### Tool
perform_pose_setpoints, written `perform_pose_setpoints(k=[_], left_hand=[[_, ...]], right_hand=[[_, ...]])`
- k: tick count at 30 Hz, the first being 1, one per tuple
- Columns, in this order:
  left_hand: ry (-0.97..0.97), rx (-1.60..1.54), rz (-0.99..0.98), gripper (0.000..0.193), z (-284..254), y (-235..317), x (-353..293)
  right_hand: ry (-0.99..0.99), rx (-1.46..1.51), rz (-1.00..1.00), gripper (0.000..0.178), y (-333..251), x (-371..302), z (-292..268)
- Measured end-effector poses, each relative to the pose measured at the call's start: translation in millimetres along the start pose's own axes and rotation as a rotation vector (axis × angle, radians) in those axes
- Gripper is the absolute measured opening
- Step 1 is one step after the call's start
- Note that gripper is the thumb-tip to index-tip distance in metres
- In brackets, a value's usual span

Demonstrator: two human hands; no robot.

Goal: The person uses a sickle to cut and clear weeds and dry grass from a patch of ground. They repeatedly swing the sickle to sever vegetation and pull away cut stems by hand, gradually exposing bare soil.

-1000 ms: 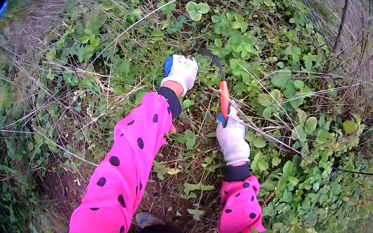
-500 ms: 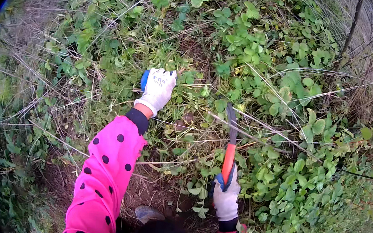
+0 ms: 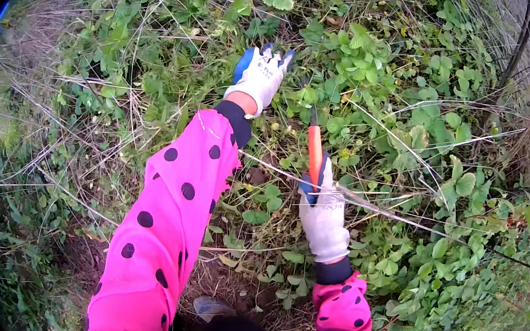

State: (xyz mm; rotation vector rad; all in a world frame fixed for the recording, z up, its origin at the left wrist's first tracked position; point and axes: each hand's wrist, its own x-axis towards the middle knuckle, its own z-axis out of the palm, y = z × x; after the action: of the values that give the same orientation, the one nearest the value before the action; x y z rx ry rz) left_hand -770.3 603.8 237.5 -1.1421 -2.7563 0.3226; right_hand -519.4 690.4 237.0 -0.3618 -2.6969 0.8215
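Observation:
My left hand [image 3: 261,78], in a white work glove with blue on the palm side, reaches forward over the leafy weeds [image 3: 298,51]. Its fingers are spread among the stems, and nothing shows in its grip. Lower and to the right, my right hand [image 3: 324,225], gloved the same way, is closed around the orange handle of a sickle [image 3: 315,152]. The tool points forward; leaves and grass hide most of its dark blade. A long dry stalk [image 3: 400,218] crosses over the right glove.
Low green plants and dry grass cover the ground around both hands. Bare brown soil [image 3: 215,282] shows near my shoe [image 3: 213,307]. Thin woody stems [image 3: 516,55] rise at the far right, and broad-leaved plants [image 3: 433,270] grow thickly at the right.
Both hands have moved forward, the left also a little to the right, with its fingers now spread. The sickle has gone forward with my right hand, its blade now mostly among the leaves.

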Motion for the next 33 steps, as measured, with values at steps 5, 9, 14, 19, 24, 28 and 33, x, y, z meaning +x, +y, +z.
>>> perform_pose_setpoints(k=[5,9,14,19,24,28,33], left_hand=[[-0.257,-0.072,-0.095,0.028,-1,6,7],[-0.023,-0.211,-0.04,0.016,3,-7,-11],[0.074,-0.322,0.14,0.033,1,-2,-168],[-0.553,-0.303,0.185,0.032,-2,55,-380],[-0.627,-0.274,-0.047,0.059,-23,0,-452],[-0.391,-0.614,0.177,0.099,-79,17,-353],[0.053,-0.613,0.304,0.106,-90,86,-213]], right_hand=[[0.019,-0.116,-0.012,0.051,17,54,-4],[0.057,-0.211,-0.118,0.061,39,13,1],[-0.141,0.165,0.374,0.059,0,-145,-42],[-0.053,0.423,0.495,0.055,-2,-144,-48],[0.064,0.34,0.312,0.059,8,-110,-33],[0.043,-0.061,0.187,0.059,1,-94,-39],[-0.113,0.05,0.339,0.063,-1,-151,-38]])
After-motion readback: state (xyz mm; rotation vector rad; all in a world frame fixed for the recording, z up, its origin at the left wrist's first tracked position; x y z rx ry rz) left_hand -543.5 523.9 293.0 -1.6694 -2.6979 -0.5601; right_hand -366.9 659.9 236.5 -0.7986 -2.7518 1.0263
